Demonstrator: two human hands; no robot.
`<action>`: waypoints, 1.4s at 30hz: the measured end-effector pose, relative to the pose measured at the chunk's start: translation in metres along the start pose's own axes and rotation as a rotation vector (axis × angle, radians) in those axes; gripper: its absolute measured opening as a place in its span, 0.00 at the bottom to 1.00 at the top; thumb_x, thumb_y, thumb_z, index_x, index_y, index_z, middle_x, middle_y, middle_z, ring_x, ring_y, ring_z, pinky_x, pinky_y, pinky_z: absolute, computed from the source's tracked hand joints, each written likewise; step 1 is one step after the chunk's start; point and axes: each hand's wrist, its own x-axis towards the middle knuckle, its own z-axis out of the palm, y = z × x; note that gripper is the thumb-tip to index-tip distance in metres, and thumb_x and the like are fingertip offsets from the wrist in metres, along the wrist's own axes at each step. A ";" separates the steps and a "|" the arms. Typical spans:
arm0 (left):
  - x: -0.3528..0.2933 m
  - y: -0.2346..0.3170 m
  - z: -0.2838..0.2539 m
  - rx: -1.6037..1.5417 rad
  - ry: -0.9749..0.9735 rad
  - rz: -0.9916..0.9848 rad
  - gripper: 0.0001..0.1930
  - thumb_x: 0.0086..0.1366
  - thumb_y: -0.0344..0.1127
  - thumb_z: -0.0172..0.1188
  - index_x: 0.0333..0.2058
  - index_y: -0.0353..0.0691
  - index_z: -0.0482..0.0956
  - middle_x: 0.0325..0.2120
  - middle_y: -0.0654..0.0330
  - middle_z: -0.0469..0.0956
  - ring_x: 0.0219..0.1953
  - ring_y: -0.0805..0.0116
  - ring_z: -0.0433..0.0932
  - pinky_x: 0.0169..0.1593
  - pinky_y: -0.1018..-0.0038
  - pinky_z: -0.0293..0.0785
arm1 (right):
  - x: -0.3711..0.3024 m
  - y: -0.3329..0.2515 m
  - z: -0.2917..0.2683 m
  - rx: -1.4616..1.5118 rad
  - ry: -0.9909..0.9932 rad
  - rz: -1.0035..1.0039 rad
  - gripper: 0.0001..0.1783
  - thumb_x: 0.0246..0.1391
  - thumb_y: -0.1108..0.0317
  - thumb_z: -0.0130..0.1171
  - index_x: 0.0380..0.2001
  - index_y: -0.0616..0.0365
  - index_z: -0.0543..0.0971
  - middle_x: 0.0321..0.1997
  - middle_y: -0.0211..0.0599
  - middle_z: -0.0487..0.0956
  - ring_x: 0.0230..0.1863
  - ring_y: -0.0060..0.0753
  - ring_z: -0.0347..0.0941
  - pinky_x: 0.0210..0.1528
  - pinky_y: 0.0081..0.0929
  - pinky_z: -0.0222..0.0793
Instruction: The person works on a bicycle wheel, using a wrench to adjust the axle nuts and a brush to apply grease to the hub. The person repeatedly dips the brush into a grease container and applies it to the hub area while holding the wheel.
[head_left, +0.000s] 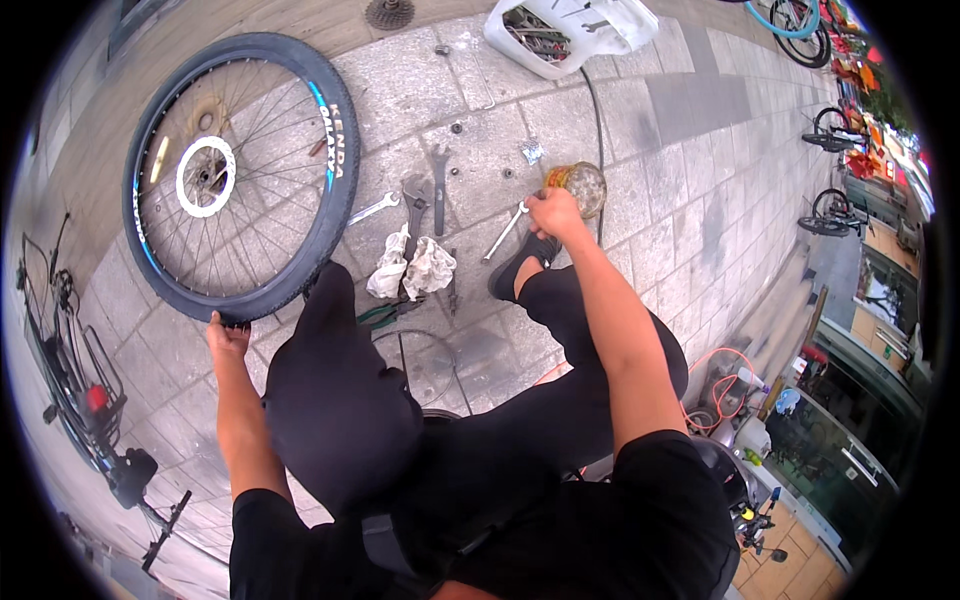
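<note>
My left hand (228,335) grips the near edge of a bicycle wheel (343,195), thumb on the black tyre and the other fingers mostly hidden by it. The wheel has thin spokes and a pale brake disc (206,177). My right hand (553,213) is low over the paving, fingers curled together; what they hold, if anything, is hidden. Just beyond it stands a round clear tub (590,190) with a yellow-orange side. A slim silver wrench (503,236) lies with its upper end close to my right fingertips.
Between my feet lie an adjustable wrench (413,205), a dark flat wrench (440,185), a silver spanner (375,208), crumpled white rags (428,268) and green-handled pliers (380,315). A white toolbox (540,65) sits ahead, a cassette (389,12) left of it. A bicycle (80,400) is at left.
</note>
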 end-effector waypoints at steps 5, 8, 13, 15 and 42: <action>-0.034 -0.008 0.017 0.289 0.135 0.141 0.26 0.71 0.55 0.57 0.58 0.44 0.72 0.55 0.55 0.75 0.59 0.58 0.73 0.64 0.52 0.66 | 0.102 0.051 0.040 -0.082 0.361 -0.168 0.26 0.59 0.63 0.58 0.57 0.69 0.75 0.36 0.60 0.84 0.31 0.53 0.84 0.43 0.43 0.81; -0.049 -0.021 0.019 0.417 0.382 0.301 0.30 0.67 0.51 0.61 0.62 0.41 0.69 0.57 0.51 0.73 0.60 0.55 0.73 0.61 0.52 0.68 | 0.110 0.014 0.040 -0.145 0.414 -0.194 0.22 0.57 0.69 0.54 0.53 0.69 0.74 0.54 0.72 0.75 0.57 0.70 0.73 0.61 0.51 0.70; -0.049 -0.040 -0.012 0.947 0.521 0.931 0.36 0.65 0.43 0.64 0.65 0.28 0.64 0.57 0.43 0.71 0.59 0.50 0.74 0.57 0.59 0.73 | 0.155 0.008 0.037 -0.146 0.513 -0.194 0.26 0.55 0.70 0.54 0.56 0.70 0.70 0.62 0.73 0.68 0.60 0.70 0.70 0.65 0.48 0.67; -0.062 -0.052 -0.010 0.984 0.444 1.013 0.33 0.66 0.38 0.64 0.65 0.27 0.63 0.57 0.41 0.70 0.58 0.53 0.74 0.57 0.62 0.73 | 0.156 -0.006 0.033 -0.160 0.425 -0.089 0.24 0.54 0.72 0.53 0.55 0.71 0.71 0.62 0.72 0.68 0.61 0.69 0.69 0.65 0.46 0.67; -0.132 -0.112 0.119 0.876 -0.169 1.074 0.21 0.71 0.34 0.60 0.59 0.32 0.70 0.53 0.50 0.77 0.54 0.62 0.77 0.57 0.67 0.73 | 0.200 0.040 0.063 0.506 0.393 -0.010 0.16 0.57 0.67 0.57 0.43 0.69 0.81 0.29 0.51 0.84 0.27 0.41 0.83 0.35 0.35 0.77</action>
